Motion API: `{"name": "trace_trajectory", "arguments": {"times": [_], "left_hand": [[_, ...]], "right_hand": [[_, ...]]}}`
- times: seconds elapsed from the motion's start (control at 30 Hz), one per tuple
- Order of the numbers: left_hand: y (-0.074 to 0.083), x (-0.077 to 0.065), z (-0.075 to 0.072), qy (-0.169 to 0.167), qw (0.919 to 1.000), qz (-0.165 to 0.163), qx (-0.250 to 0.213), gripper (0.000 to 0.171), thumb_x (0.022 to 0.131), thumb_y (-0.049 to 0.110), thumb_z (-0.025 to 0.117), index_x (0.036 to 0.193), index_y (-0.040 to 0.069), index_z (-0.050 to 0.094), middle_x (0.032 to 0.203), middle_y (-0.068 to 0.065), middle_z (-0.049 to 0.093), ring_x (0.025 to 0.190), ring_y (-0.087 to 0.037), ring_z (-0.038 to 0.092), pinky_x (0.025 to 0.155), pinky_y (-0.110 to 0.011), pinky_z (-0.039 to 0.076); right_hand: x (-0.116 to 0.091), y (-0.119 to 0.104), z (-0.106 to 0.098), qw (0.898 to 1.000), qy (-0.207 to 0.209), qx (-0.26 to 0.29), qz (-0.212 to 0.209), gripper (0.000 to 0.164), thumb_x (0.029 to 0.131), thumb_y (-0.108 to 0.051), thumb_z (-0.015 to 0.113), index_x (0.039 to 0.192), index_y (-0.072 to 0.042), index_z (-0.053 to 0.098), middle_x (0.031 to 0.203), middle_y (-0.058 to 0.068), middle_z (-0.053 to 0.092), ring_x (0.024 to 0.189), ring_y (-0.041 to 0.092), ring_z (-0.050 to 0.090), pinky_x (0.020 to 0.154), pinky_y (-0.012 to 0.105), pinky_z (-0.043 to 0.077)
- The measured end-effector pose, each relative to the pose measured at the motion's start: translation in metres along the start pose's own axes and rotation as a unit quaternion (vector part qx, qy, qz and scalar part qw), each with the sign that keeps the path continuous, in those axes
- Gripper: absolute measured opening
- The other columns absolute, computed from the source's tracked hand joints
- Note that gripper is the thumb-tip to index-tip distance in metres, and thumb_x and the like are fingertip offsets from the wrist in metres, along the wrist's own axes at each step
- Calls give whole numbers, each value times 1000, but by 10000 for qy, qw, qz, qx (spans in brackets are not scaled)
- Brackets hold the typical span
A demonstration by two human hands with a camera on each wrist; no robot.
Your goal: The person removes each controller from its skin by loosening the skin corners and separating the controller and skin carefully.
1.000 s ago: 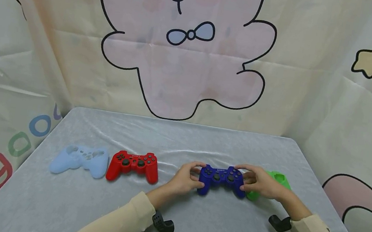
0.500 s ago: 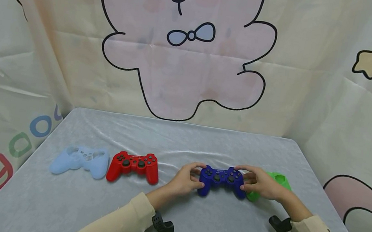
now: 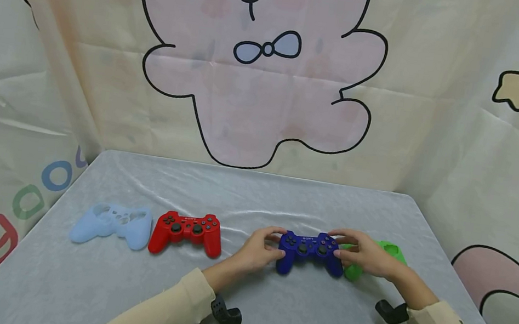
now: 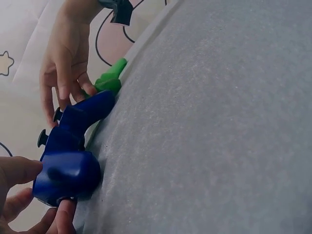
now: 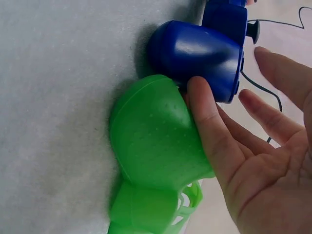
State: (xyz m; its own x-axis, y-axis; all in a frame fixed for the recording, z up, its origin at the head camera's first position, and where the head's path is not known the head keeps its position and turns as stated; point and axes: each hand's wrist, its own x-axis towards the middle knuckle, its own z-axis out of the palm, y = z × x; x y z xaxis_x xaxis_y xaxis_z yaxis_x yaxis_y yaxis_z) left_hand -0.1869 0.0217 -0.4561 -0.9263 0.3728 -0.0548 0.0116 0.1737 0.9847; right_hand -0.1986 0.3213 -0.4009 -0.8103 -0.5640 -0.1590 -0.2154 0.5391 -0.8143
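A blue game controller (image 3: 312,243) lies on the cloth-covered table. My left hand (image 3: 258,249) grips its left end, thumb on the front and fingertips at the back edge, as the left wrist view shows. At the controller's right end is my right hand (image 3: 363,254). Its fingers are spread and its thumb (image 5: 202,97) is beside the end of the controller, close to the green silicone controller cover (image 5: 156,131). That cover lies right against the controller's right side; the right hand hides part of it in the head view.
Left of my hands lies a red game controller (image 3: 187,227), and beside it a pale blue silicone cover (image 3: 101,224). The table (image 3: 255,194) has a grey velvety cloth. A printed curtain (image 3: 256,112) hangs behind and along both sides.
My right hand has loosened a little from the blue controller's right end, its fingers lifting slightly. The left hand and the blue controller have stayed in place.
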Motion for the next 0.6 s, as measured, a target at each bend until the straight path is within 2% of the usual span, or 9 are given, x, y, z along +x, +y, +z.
{"name": "trace_trajectory", "arguments": {"times": [0.1,0.33,0.6], "left_hand": [[0,1,-1,5,10000,-22,15,48,88,1,71,134,7,61,126,-25,64,84,-17,64,64,-25,49],[3,2,-6,71,9999,-78,46,46,91,4,69,136,5,60,127,-25,63,83,-16,63,59,-24,47],[7,2,-11,87,9999,-63,-100,44,93,4,67,137,2,58,126,-24,63,94,-30,71,63,-28,49]], "right_hand": [[0,-2,-1,9999,123,-1,82,51,103,-13,58,144,12,42,142,41,47,119,46,62,80,36,61],[1,-9,-7,9983,575,-87,-23,45,104,-9,55,141,14,44,132,40,55,114,43,65,81,37,61],[1,-18,-10,9960,866,-157,-179,41,106,-11,50,142,10,47,130,39,56,105,33,70,81,40,61]]}}
